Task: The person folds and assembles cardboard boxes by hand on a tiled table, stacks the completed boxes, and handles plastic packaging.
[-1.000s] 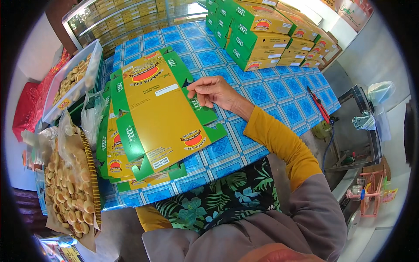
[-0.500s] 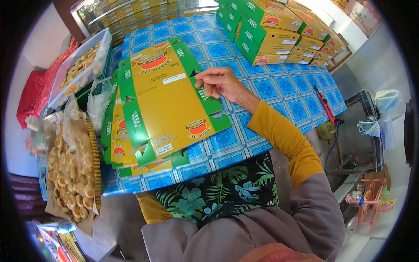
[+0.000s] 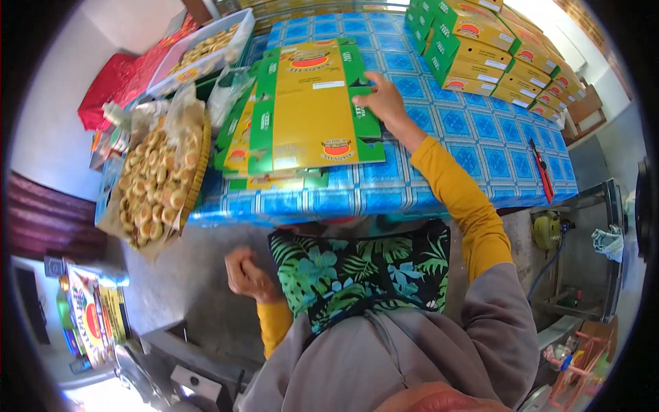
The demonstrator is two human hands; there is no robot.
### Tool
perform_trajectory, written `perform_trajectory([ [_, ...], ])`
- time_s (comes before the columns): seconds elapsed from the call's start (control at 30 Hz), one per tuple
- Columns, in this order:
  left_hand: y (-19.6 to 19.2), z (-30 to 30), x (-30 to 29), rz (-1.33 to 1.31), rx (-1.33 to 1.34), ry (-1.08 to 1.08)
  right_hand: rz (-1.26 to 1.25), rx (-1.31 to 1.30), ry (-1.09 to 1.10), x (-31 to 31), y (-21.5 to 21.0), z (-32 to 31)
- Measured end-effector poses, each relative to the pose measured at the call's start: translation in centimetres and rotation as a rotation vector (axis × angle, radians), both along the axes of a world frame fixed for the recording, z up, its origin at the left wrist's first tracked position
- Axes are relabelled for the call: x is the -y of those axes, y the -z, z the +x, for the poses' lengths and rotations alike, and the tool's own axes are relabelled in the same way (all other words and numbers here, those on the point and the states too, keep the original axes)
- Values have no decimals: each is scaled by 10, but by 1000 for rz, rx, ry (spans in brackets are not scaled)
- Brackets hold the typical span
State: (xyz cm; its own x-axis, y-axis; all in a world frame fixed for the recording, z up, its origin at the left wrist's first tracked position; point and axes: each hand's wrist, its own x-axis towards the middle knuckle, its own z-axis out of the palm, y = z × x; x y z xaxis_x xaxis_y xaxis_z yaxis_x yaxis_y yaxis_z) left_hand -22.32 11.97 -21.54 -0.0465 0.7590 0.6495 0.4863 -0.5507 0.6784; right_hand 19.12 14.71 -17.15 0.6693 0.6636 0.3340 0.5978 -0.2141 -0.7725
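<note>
A flat, unfolded yellow-and-green carton (image 3: pixel 309 113) lies on top of a loose stack of similar cardboard blanks (image 3: pixel 237 147) on the table. My right hand (image 3: pixel 386 103) is at the carton's right green flap, its thumb and forefinger apart and no object between them. Whether the fingertips press on the cardboard is hard to tell. Below the table's front edge, in front of my lap, my left hand (image 3: pixel 248 276) hangs with its fingers curled in. Nothing shows in it.
A blue tiled-pattern tablecloth (image 3: pixel 439 147) covers the table. Made-up cartons (image 3: pixel 473 58) are piled at the back right. A red-handled tool (image 3: pixel 542 172) lies near the right edge. Left are a basket of small round pastries (image 3: pixel 154 182) and a plastic tub (image 3: pixel 237 31) with more.
My left hand has come into view below the table edge. The view has shifted, so the table appears higher. My right hand stays by the carton's right flap, its fingers now further apart.
</note>
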Motion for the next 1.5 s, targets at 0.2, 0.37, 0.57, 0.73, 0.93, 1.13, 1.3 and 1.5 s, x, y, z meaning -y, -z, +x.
perform_trajectory([
  [0.2, -68, 64, -94, 46, 45, 329, 376, -976, -158, 11, -20, -49],
  [0.37, -80, 101, -95, -440, 187, 588, 264, -1166, -446, 32, -19, -33],
  [0.57, -95, 69, -38, -552, 300, 838, 468, -733, -489, 71, -122, -9],
  [0.73, -99, 43, -14, -783, 425, 972, 262, 422, -587, 150, -270, -21],
  [0.93, -85, 88, -5, -1013, 453, 1151, -236, 386, -649, 116, -284, -32],
  [1.13, -42, 127, 55, -1224, 733, 1143, -498, 706, -623, 134, -64, -122],
  [1.3, -29, 112, 81, -1230, 709, 966, 161, 525, 29, 225, -71, -76],
  [1.5, -23, 139, 88, -1377, 667, 1199, -436, 116, 355, 312, -23, -28],
])
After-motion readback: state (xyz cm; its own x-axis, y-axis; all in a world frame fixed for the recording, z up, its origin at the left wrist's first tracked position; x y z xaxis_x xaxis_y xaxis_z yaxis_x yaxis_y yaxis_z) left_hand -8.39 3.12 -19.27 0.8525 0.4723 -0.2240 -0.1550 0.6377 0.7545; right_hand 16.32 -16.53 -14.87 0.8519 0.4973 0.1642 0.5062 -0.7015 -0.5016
